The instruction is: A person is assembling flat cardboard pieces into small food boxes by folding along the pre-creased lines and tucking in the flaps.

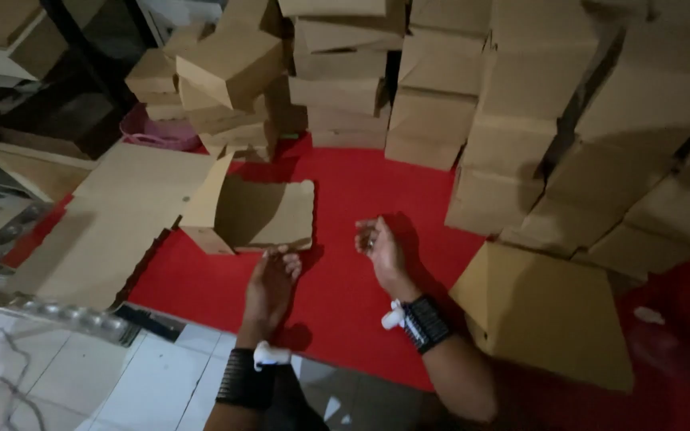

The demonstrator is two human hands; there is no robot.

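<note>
A half-folded brown cardboard box (pixel 253 214) lies open on the red mat (pixel 361 191), its flaps standing up. My left hand (pixel 273 281) rests palm down just in front of the box, fingertips at its near edge, holding nothing. My right hand (pixel 378 243) hovers to the right of the box over the mat, fingers loosely curled and empty. Both wrists wear dark bands.
Stacks of folded cardboard boxes (pixel 441 88) wall off the back and right. A closed box (pixel 545 311) sits by my right forearm. Flat cardboard sheets (pixel 113 223) lie at the left, with a pink basket (pixel 153 132) behind. White tiled floor (pixel 105 375) is at the near left.
</note>
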